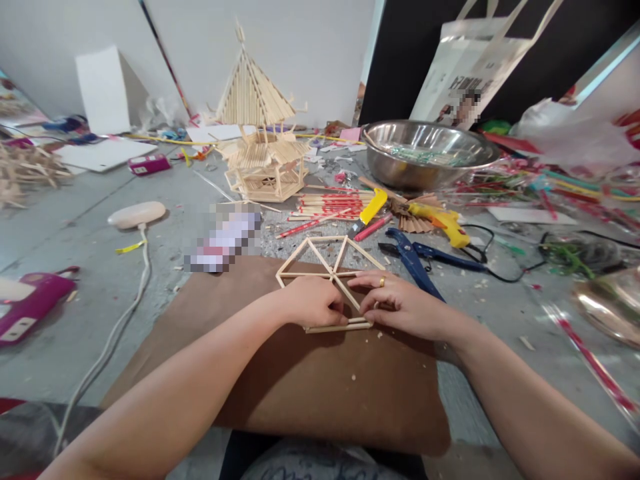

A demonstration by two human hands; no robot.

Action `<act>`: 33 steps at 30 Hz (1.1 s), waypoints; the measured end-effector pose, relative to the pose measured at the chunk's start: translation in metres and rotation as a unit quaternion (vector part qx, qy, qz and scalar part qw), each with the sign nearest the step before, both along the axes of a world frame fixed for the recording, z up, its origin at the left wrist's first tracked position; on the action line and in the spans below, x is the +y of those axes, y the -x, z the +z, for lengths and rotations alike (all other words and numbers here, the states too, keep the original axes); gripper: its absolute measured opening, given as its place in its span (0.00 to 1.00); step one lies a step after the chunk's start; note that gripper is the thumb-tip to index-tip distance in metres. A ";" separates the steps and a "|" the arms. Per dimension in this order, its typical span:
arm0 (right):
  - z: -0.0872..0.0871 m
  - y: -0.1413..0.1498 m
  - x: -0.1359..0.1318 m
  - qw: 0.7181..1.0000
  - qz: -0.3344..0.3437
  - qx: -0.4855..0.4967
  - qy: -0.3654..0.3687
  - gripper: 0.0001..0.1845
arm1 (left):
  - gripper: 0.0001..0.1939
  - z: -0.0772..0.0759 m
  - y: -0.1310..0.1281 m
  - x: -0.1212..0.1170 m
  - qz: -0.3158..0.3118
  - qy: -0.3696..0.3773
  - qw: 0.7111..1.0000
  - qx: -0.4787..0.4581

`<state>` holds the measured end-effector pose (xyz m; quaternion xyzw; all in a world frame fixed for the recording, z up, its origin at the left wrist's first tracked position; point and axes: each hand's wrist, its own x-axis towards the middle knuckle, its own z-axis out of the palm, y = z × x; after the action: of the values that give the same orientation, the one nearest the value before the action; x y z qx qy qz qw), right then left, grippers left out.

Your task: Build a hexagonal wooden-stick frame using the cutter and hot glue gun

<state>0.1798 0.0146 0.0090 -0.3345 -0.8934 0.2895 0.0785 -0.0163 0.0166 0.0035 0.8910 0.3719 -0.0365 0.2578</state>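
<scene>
A six-sided frame of thin wooden sticks [331,275] with spokes meeting at its middle lies on a brown sheet [320,387]. Two sticks [357,325] run side by side along its near edge. My left hand [315,300] is closed, its fingertips down on those sticks near their middle; part of the frame is hidden under it. At the near right corner, my right hand [395,303], with a ring on one finger, pinches the sticks' end between thumb and fingertips. Its other fingers bend over the frame's right side.
Behind the frame stand a wooden-stick pagoda [265,133], red-marked sticks [330,203] and a yellow utility knife [370,210]. To the right are blue pliers [413,257], a yellow glue gun [445,223] and a metal bowl [430,157]. A white cable [135,307] crosses the left side.
</scene>
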 end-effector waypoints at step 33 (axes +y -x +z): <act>-0.012 0.009 -0.003 0.856 -0.301 0.322 0.272 0.15 | 0.15 -0.006 -0.010 -0.007 0.141 0.014 0.891 -0.431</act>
<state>0.1705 0.0120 -0.0028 -0.4828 -0.5598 0.5747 0.3511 -0.0068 0.0096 -0.0029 0.7537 0.3455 0.3829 0.4074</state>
